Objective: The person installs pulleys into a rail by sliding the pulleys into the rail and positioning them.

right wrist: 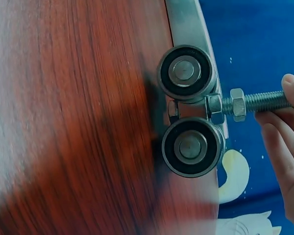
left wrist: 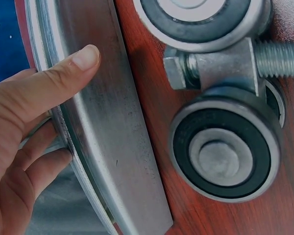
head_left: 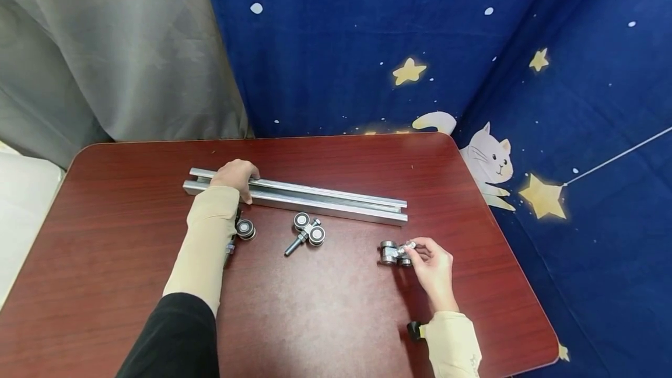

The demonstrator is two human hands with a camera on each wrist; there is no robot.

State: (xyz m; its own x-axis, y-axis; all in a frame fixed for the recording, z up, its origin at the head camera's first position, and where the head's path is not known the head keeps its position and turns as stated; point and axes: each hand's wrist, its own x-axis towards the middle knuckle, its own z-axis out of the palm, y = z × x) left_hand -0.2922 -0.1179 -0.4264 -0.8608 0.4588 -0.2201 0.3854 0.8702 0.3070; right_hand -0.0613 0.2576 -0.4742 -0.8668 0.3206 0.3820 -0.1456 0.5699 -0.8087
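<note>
A long silver metal channel rail (head_left: 325, 200) lies across the table, its slotted side up in the head view. My left hand (head_left: 234, 178) grips it near its left end, thumb (left wrist: 71, 73) over the near wall and fingers on the far side. My right hand (head_left: 434, 264) pinches the threaded bolt of a roller trolley (right wrist: 190, 110) between thumb and fingertips. Its wheels point left, toward the area below the rail's right end. Two nuts (right wrist: 238, 105) sit on that bolt. A second trolley (head_left: 307, 231) lies below the rail's middle.
Another roller trolley (head_left: 244, 229) lies beside my left forearm, partly hidden by the sleeve. The reddish-brown table (head_left: 325, 319) ends at the right before a blue star-patterned curtain (head_left: 346, 45). A grey curtain (head_left: 142, 45) hangs behind its left side.
</note>
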